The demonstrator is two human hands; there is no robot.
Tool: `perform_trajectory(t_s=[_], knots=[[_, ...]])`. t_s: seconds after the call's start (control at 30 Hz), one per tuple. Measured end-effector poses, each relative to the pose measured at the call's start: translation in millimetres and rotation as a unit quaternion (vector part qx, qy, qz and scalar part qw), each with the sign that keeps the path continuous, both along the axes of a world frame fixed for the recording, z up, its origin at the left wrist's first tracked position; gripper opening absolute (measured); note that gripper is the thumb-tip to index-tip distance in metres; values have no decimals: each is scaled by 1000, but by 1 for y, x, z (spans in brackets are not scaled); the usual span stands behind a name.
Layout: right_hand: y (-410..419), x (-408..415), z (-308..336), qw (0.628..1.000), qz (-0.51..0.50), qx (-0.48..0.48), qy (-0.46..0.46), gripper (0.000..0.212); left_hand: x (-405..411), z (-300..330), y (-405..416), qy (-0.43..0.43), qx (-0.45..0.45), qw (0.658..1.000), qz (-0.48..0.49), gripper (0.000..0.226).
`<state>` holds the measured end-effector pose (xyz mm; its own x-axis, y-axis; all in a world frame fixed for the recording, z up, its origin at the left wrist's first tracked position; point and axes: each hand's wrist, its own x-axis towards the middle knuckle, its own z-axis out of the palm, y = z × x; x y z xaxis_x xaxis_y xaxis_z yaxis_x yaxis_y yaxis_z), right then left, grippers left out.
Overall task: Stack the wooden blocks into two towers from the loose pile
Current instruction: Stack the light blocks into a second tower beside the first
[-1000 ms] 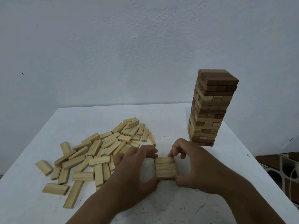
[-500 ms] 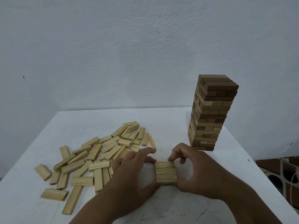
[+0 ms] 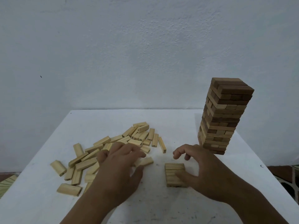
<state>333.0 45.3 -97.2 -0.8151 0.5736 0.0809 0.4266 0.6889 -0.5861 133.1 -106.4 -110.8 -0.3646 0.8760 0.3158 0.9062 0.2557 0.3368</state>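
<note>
A low stack of pale wooden blocks [image 3: 174, 169] sits on the white table [image 3: 169, 122] in front of me. My right hand [image 3: 205, 172] hovers beside it: the thumb touches the stack's near right corner, while the fingers arch loosely above, holding nothing. My left hand [image 3: 118, 170] reaches over the loose pile of pale blocks [image 3: 90, 160], its fingers stretched out. Their tips lie on a single block [image 3: 148, 161] at the pile's right edge. A tall finished tower of brown and pale blocks [image 3: 223, 120] stands at the back right.
The tower stands close to the table's right edge. A pale wall rises right behind the table. On the floor, a woven mat [image 3: 6, 183] shows at the left and a white frame [image 3: 296, 180] at the right.
Both hands have let go of the low stack. My left hand moved left onto the pile, and my right hand opened, only its thumb staying on the stack. The camera tilted up slightly.
</note>
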Motion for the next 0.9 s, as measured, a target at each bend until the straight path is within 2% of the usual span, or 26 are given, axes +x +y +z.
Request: perform_trajectory(t_s=[0.07, 0.17, 0.27, 0.37, 0.53, 0.7, 0.8, 0.9], knots=[[-5, -12, 2, 999, 0, 37, 2, 20, 1, 4, 0, 20, -48, 999, 9, 27], [-9, -33, 4, 997, -14, 81, 0, 21, 0, 3, -1, 7, -78, 997, 10, 23], [-3, -54, 6, 992, -57, 114, 11, 18, 0, 3, -1, 1, -51, 999, 3, 14], [6, -73, 3, 991, -96, 86, -31, 14, 0, -1, -3, 4, -28, 1000, -9, 13], [13, -85, -1, 991, -115, 33, -57, 23, -15, 1, -10, -84, 105, 991, 24, 16], [-22, -84, 19, 997, -21, 63, 24, 18, -30, 9, -17, -186, 216, 951, 116, 40], [-56, -83, 23, 998, 41, 46, -14, 23, -35, 8, -17, -234, 228, 935, 137, 43], [-74, -80, 19, 993, 52, 70, -76, 13, -38, 7, -20, -259, 225, 928, 143, 43]])
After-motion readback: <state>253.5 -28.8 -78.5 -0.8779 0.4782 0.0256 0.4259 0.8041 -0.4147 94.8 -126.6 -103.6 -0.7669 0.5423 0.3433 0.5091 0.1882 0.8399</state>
